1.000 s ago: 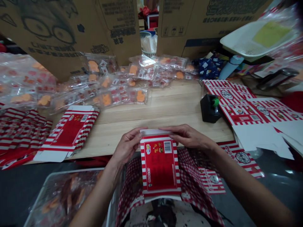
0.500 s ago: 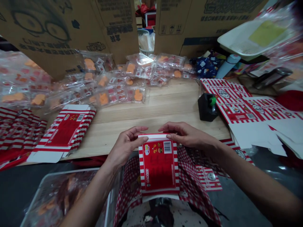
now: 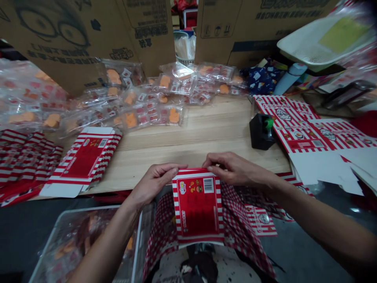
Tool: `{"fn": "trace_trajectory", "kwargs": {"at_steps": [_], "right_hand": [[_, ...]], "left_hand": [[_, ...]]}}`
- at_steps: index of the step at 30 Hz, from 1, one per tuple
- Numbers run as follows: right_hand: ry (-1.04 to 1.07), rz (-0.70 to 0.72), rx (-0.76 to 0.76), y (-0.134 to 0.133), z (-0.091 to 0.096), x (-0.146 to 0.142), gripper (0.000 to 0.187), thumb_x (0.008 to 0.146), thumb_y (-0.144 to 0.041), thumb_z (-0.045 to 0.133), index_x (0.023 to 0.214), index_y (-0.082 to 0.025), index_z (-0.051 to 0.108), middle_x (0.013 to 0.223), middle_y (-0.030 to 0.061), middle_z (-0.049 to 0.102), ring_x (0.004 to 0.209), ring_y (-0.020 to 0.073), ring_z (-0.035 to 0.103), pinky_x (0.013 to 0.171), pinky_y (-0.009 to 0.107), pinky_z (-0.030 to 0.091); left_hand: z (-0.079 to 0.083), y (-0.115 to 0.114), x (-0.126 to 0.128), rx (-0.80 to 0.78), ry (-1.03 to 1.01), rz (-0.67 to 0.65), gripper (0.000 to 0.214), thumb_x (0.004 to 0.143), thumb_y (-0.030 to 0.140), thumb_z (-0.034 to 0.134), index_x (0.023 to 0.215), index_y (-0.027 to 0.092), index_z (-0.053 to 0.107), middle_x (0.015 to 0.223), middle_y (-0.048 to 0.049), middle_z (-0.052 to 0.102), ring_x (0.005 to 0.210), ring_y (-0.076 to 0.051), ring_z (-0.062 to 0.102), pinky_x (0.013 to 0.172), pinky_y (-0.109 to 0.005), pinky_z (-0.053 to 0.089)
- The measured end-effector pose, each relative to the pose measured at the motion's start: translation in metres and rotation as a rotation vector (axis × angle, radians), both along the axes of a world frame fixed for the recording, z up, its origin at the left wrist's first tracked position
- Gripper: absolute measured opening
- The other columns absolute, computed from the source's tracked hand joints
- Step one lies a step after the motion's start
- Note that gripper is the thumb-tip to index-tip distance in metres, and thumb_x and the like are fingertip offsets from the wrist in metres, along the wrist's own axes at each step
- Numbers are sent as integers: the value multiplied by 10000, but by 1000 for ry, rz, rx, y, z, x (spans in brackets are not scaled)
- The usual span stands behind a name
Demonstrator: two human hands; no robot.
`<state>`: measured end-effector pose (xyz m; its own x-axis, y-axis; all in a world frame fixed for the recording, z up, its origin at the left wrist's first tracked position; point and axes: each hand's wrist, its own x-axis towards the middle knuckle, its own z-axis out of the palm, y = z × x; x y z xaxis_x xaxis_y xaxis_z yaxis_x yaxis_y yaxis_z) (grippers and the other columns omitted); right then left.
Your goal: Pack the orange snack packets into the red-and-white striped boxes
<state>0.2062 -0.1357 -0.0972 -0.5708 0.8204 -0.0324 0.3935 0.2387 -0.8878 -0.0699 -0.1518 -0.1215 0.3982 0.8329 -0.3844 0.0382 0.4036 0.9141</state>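
Observation:
I hold a red-and-white striped carton [image 3: 198, 208] upright over my lap, its barcode near the top. My left hand [image 3: 153, 184] pinches its top left corner, fingers closed over the folded top edge. My right hand [image 3: 232, 169] presses on the top right corner with its fingers closed on the flap. The carton's white bottom flap hangs open below.
A wooden table [image 3: 206, 137] carries a stack of flat striped cartons [image 3: 85, 159], many clear bags of orange snacks [image 3: 141, 114], a black tape dispenser [image 3: 260, 131] and unfolded carton sheets [image 3: 312, 137]. Cardboard boxes [image 3: 73, 35] stand behind. A clear bin [image 3: 73, 243] sits lower left.
The white top flap that stood up a second ago is now folded down flat. Both hands have stayed at the carton's top edge, pressing it closed.

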Motion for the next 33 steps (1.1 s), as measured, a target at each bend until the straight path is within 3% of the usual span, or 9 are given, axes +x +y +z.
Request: {"fn": "trace_trajectory", "kwargs": {"at_steps": [4, 10, 13, 15, 17, 20, 22, 27, 33], "right_hand": [[94, -44, -35, -17, -10, 2, 215, 885, -219, 566, 1024, -239, 727, 1007, 49, 722, 916, 222, 646, 799, 348, 499], [264, -362, -25, -39, -20, -16, 84, 878, -186, 582, 894, -204, 662, 818, 9, 670, 748, 166, 619, 694, 305, 497], [355, -357, -10, -34, -3, -9, 151, 905, -233, 574, 980, -219, 704, 951, 27, 703, 884, 182, 649, 790, 330, 521], [396, -380, 13, -21, 3, 13, 279, 916, -270, 563, 1167, -256, 683, 1153, 41, 687, 995, 192, 650, 833, 343, 528], [362, -582, 67, -5, -1, 51, 397, 888, -270, 585, 1283, -270, 625, 1269, 58, 641, 966, 186, 654, 789, 335, 533], [142, -1137, 36, 18, -24, 119, 277, 823, -188, 626, 1096, -188, 675, 1068, 80, 678, 744, 141, 619, 653, 288, 492], [72, -1308, -111, 29, -42, 152, 115, 840, -184, 616, 941, -156, 664, 849, 69, 670, 652, 123, 588, 570, 254, 427], [148, -1328, -379, 45, -64, 171, 108, 835, -232, 672, 777, -179, 599, 581, 30, 580, 503, 150, 574, 391, 215, 348], [370, -1239, -411, 43, -54, 161, 80, 876, -207, 593, 851, -194, 518, 771, 19, 637, 618, 181, 710, 547, 294, 585]], "left_hand": [[-6, -4, -10, 133, 93, -5, 371, 855, 479, 701, 1092, 204, 780, 1061, -100, 784, 936, -238, 722, 868, -373, 567], [16, -4, 17, 268, 149, 19, 245, 760, 373, 812, 949, 217, 805, 923, -61, 777, 798, -195, 707, 702, -278, 556], [45, 0, 33, 523, 224, 27, 176, 827, 366, 749, 939, 251, 821, 857, -49, 771, 731, -182, 694, 630, -270, 541], [64, 6, 37, 779, 288, 163, 129, 827, 319, 753, 938, 302, 818, 881, -15, 778, 747, -179, 701, 670, -288, 560], [76, 17, 39, 1035, 317, 347, 184, 804, 251, 770, 965, 334, 803, 949, 16, 782, 813, -181, 714, 764, -316, 577], [70, 36, 49, 1338, 280, 432, 275, 782, 157, 769, 1016, 302, 780, 1012, 13, 774, 856, -166, 711, 802, -302, 568], [56, 47, 60, 1428, 256, 335, 274, 810, 124, 737, 1037, 275, 765, 1026, -3, 766, 856, -148, 706, 775, -266, 556], [33, 63, 79, 1465, 326, 175, 230, 861, 111, 689, 1048, 239, 731, 1045, -28, 748, 888, -143, 713, 760, -236, 544], [39, 77, 78, 1445, 370, 180, 132, 862, 150, 710, 978, 213, 707, 943, -9, 741, 815, -132, 704, 743, -236, 539]]}}
